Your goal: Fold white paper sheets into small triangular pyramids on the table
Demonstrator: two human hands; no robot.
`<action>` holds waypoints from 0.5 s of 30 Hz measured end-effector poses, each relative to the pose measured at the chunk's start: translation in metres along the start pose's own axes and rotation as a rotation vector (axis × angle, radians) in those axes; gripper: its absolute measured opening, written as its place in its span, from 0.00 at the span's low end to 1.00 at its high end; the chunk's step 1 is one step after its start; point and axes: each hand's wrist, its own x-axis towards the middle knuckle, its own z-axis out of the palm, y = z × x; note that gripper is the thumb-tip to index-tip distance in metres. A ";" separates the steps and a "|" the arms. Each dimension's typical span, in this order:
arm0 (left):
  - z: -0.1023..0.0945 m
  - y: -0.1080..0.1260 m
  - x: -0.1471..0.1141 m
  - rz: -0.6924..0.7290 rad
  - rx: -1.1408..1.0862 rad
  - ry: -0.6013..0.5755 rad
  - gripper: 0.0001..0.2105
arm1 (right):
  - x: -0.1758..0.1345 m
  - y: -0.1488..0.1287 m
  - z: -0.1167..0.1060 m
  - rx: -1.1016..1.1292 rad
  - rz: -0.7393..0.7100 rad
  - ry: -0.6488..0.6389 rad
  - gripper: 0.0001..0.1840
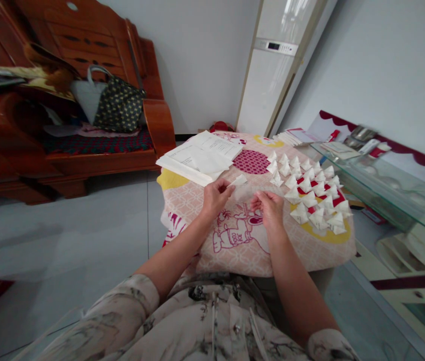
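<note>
Your left hand (215, 198) is pinching small white paper piece (240, 180), thumb and fingertips clamping it above patterned pink cloth (242, 258). Your right hand (271, 206) is facing it, fingers curling in; cannot tell whether they're gripping anything. Printed paper stack (199, 156) is lying beyond left hand; pointed folded papers (309, 199) are sitting in rows at right. Glass shelf (396, 188) is flanking cloth; white floor-standing air conditioner (263, 85) is rising behind; wooden bench (159, 125) is standing left on grey tiled floor (114, 215), holding dark patterned bag (118, 106).
</note>
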 end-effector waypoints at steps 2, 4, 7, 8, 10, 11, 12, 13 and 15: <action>0.002 0.002 -0.004 0.141 0.187 -0.016 0.09 | -0.002 0.001 0.003 -0.020 0.013 -0.078 0.18; 0.005 0.004 -0.009 0.270 0.340 -0.099 0.07 | -0.003 0.003 0.006 -0.042 0.044 -0.128 0.21; 0.010 0.007 -0.014 0.379 0.474 -0.246 0.07 | -0.003 0.006 0.007 -0.074 0.079 -0.109 0.23; 0.011 0.008 -0.016 0.394 0.487 -0.285 0.06 | -0.003 0.007 0.006 -0.080 0.089 -0.095 0.22; 0.011 0.010 -0.017 0.407 0.467 -0.348 0.04 | -0.001 0.008 0.004 -0.078 0.096 -0.066 0.19; 0.011 0.012 -0.018 0.412 0.430 -0.368 0.04 | -0.001 0.007 0.003 -0.070 0.088 -0.055 0.17; 0.009 0.013 -0.017 0.413 0.380 -0.379 0.05 | 0.000 0.007 0.002 -0.058 0.077 -0.052 0.15; 0.008 0.013 -0.016 0.403 0.322 -0.365 0.07 | 0.000 0.006 0.002 -0.042 0.068 -0.057 0.14; 0.004 0.011 -0.012 0.335 0.212 -0.261 0.10 | 0.001 0.003 0.001 -0.005 0.071 -0.087 0.13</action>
